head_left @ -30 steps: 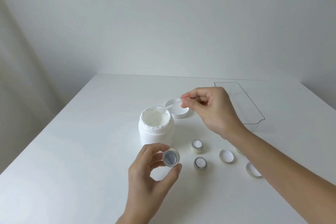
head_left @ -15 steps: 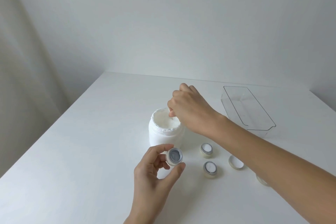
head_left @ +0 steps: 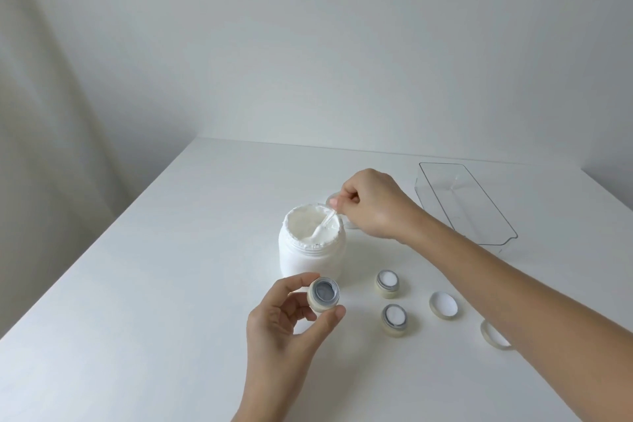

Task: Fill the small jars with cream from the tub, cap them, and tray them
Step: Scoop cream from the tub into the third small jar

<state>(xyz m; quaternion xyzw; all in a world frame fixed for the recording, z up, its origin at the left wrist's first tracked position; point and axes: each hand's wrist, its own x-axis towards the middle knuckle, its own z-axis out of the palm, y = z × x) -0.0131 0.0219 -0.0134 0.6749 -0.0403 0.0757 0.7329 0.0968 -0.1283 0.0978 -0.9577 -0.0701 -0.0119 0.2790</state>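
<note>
Two jars [head_left: 387,284] between the hands looked filled, uncapped. Left hand [head_left: 287,329] pinched an empty jar [head_left: 324,294]; right hand [head_left: 371,207] gripped a spatula [head_left: 322,229] dipped in the tub [head_left: 311,245]. Tray [head_left: 472,226] beyond the right hand, empty. Filling, capping, traying left.

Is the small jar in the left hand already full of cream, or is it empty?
Empty. The small jar in the left hand shows a grey inside, while the two jars on the table show white cream.

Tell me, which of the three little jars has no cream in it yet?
The small jar pinched in the left hand: its inside looks grey and empty. The two jars on the table show white cream.
</note>
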